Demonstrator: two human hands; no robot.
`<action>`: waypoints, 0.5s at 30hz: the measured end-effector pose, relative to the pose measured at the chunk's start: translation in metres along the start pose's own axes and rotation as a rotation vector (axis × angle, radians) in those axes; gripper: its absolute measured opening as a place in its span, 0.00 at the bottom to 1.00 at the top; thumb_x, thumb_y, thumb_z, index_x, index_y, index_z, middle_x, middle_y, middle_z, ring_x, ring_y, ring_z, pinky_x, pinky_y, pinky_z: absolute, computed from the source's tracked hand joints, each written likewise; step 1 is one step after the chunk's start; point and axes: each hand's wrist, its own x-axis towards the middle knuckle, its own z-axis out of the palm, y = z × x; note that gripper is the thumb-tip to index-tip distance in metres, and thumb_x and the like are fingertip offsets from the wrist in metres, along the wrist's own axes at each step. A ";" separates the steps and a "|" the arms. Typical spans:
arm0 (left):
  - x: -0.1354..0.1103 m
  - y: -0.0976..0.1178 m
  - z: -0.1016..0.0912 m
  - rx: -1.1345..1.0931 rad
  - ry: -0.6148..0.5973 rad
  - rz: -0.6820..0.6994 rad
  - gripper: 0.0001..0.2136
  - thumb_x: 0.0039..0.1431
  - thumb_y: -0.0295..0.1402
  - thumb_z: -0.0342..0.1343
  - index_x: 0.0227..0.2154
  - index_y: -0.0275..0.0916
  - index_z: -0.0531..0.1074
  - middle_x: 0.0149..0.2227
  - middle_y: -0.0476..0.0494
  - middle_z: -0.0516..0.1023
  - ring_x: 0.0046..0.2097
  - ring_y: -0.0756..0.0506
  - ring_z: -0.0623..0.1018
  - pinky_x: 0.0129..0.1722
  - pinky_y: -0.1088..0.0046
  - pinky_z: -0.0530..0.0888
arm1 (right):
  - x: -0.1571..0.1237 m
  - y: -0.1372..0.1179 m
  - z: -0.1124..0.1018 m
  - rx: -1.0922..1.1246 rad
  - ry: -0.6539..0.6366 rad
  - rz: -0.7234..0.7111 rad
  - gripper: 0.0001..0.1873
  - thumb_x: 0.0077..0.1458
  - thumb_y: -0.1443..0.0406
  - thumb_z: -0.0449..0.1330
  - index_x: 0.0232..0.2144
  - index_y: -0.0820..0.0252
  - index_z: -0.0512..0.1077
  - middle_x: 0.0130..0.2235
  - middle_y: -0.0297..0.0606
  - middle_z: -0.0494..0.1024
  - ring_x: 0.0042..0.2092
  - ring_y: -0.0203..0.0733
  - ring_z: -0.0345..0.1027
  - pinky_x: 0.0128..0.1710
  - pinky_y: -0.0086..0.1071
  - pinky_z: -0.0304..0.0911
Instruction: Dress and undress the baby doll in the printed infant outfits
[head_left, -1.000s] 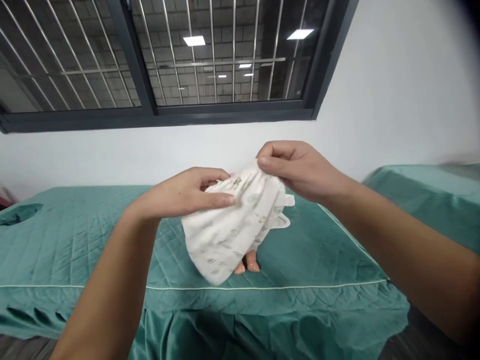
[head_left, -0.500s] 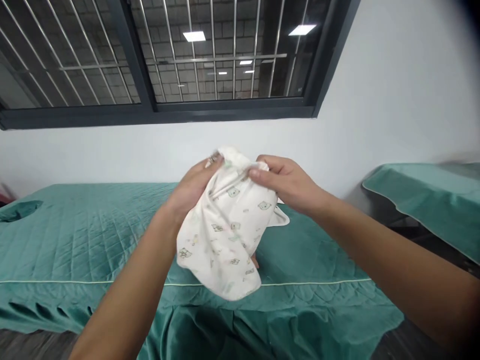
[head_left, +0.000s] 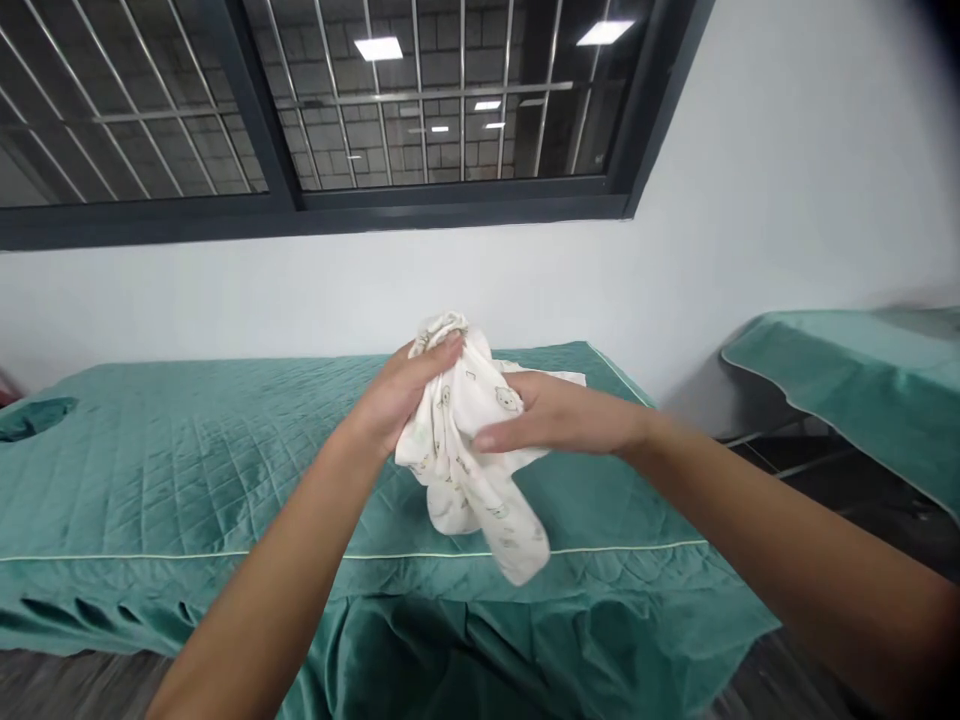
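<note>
A soft white cloth (head_left: 480,480) printed with small animal faces hangs gathered in folds between my two hands, above the green bed. Whether it is a baby garment or a plain piece of fabric I cannot tell. My left hand (head_left: 405,395) grips its bunched upper part, the thumb lying over the front. Lower on the right side, my right hand (head_left: 544,412) has the cloth between its thumb in front and its fingers, which are mostly hidden behind. Loose ends droop below, and another corner sticks out behind my right hand.
A bed with a quilted green cover (head_left: 187,450) runs along the white wall (head_left: 337,290), with an opening at its left end. Barred windows (head_left: 450,110) are above. Another green-covered surface (head_left: 847,370) stands at right; dark floor (head_left: 67,685) shows below.
The cloth was spread wider and is now bunched into narrower folds. My right hand has moved down along it, while my left thumb has come over the front.
</note>
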 end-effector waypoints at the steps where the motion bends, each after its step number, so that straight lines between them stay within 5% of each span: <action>1: -0.002 -0.002 0.001 0.010 0.003 -0.013 0.21 0.53 0.46 0.67 0.43 0.34 0.77 0.35 0.39 0.82 0.41 0.36 0.83 0.39 0.63 0.80 | -0.001 0.002 0.002 -0.010 -0.001 0.033 0.15 0.54 0.54 0.68 0.37 0.60 0.80 0.39 0.38 0.82 0.41 0.42 0.76 0.39 0.32 0.70; 5: -0.012 -0.004 0.003 0.093 -0.023 -0.065 0.21 0.53 0.47 0.67 0.41 0.35 0.76 0.29 0.43 0.79 0.31 0.44 0.80 0.31 0.70 0.77 | -0.002 -0.001 0.008 0.216 0.308 -0.005 0.11 0.53 0.58 0.68 0.33 0.60 0.80 0.36 0.39 0.83 0.37 0.42 0.76 0.38 0.32 0.70; 9: -0.021 0.002 0.005 0.181 -0.328 -0.188 0.19 0.47 0.44 0.72 0.28 0.36 0.72 0.17 0.54 0.64 0.17 0.56 0.61 0.18 0.78 0.59 | -0.006 -0.016 0.014 0.483 0.633 -0.217 0.03 0.45 0.65 0.64 0.26 0.58 0.75 0.32 0.36 0.80 0.38 0.43 0.74 0.40 0.34 0.69; 12: -0.029 0.004 0.008 0.222 -0.509 -0.231 0.19 0.46 0.43 0.73 0.31 0.36 0.74 0.20 0.54 0.65 0.18 0.58 0.56 0.17 0.78 0.53 | -0.010 -0.024 0.025 0.491 0.687 -0.212 0.03 0.46 0.63 0.62 0.25 0.56 0.71 0.28 0.37 0.77 0.36 0.46 0.73 0.36 0.37 0.69; 15: -0.038 -0.001 0.017 0.319 -0.394 -0.156 0.19 0.50 0.48 0.69 0.32 0.37 0.75 0.21 0.52 0.67 0.20 0.55 0.63 0.20 0.76 0.60 | -0.008 -0.022 0.039 0.434 0.715 -0.160 0.07 0.49 0.61 0.63 0.24 0.55 0.69 0.25 0.35 0.73 0.31 0.44 0.69 0.29 0.36 0.66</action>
